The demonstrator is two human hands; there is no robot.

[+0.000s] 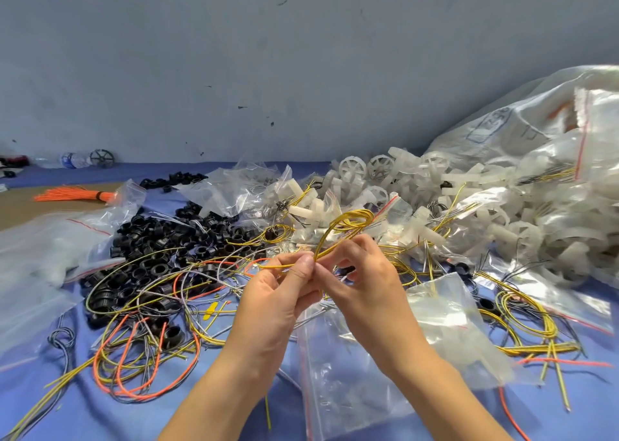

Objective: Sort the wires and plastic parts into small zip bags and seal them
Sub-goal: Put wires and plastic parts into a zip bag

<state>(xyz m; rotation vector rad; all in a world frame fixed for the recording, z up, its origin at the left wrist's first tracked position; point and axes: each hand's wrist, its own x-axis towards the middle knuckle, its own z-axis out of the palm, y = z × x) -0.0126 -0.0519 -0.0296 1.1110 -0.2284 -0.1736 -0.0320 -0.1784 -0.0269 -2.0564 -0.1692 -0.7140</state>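
The yellow wire bundle [350, 221] is held up above the middle of the bench [589, 403], bent into a loose loop that rises just past the fingertips. The left hand [281, 300] pinches the strands between thumb and forefinger where the loop closes, and the right hand [368, 286] has its fingers curled round the same strands just beside it. This looks like the coiling step, gathering one lot of wire small enough to bag. An empty small zip bag [345, 383] lies flat directly under the wrists. The next move probably calls for keeping the coil pinched with one hand while the other opens the bag's mouth. Black plastic rings [150, 239] are heaped to the left, white plastic parts [435, 202] to the right, with loose wires strewn between.
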